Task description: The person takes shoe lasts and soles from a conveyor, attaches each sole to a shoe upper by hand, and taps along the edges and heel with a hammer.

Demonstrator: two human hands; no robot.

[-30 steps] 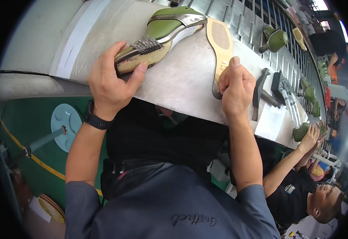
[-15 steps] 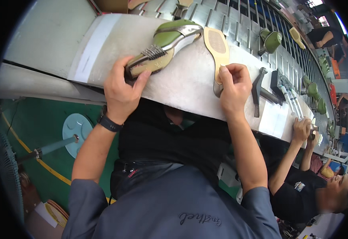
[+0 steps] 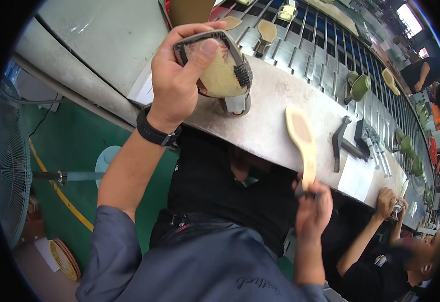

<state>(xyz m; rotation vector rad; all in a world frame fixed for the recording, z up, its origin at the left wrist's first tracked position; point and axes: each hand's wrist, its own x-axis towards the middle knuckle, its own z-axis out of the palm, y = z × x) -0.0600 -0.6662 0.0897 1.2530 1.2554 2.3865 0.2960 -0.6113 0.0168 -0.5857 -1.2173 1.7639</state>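
Note:
My left hand [image 3: 177,83] is closed round an unsoled shoe [image 3: 225,80], raised above the left part of the bench, its pale underside turned up and my thumb pressed on it. Rough dark threads or bristles show along its edge; its green upper is mostly hidden. At the bench's front edge my right hand [image 3: 313,214], partly smeared by motion, grips the narrow dark heel end of a tan shoe sole [image 3: 301,131]. The broad toe end of that sole points away over the metal bench top [image 3: 265,100]. Shoe and sole are apart.
Right of the sole lie a hammer [image 3: 339,143], a dark brush-like block [image 3: 367,133], white tubes [image 3: 379,157] and white paper [image 3: 356,173]. Behind runs a rack of metal rods with green shoes [image 3: 359,88]. A co-worker's hand [image 3: 387,202] is at right, a fan [image 3: 8,166] at left.
My left hand has lifted the shoe and tilted its underside up. The right hand has drawn the sole back toward me, past the bench's front edge. The view has shifted slightly.

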